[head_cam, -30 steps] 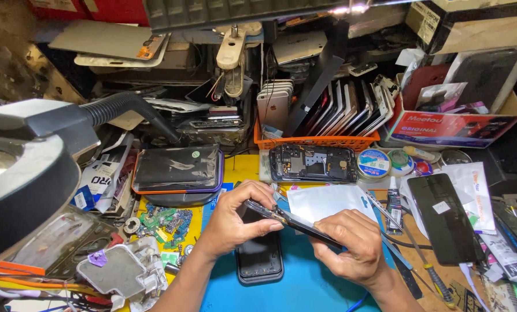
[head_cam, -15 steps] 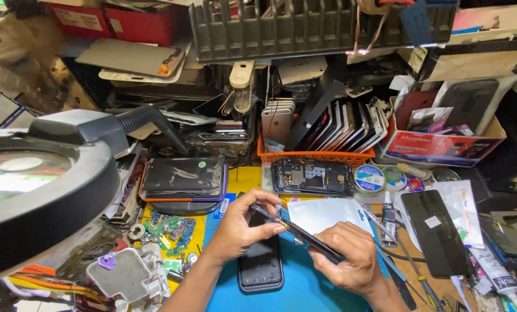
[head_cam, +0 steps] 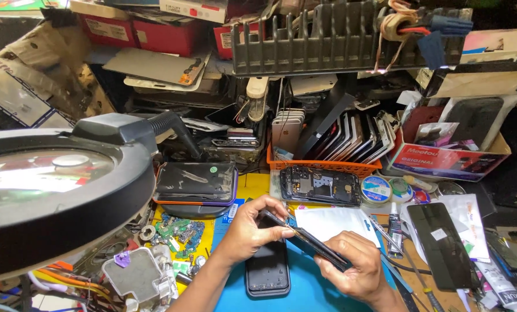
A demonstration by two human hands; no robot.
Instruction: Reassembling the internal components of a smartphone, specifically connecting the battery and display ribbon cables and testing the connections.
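Both the left hand (head_cam: 250, 228) and right hand (head_cam: 354, 271) pinch a dark phone (head_cam: 305, 240) edge-on above a separate back cover (head_cam: 268, 271), still unjoined.

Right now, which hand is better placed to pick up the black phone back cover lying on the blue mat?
Probably the left hand: it sits directly above the black back cover, gripping only the upper end of the thin phone panel. The right hand lies farther right, gripping the panel's lower end.

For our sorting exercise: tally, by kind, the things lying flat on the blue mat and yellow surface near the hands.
Black phone back covers, empty: 1
Opened phone bodies showing circuitry: 1
White plastic pouches: 1
Round tape rolls: 2
Total: 5
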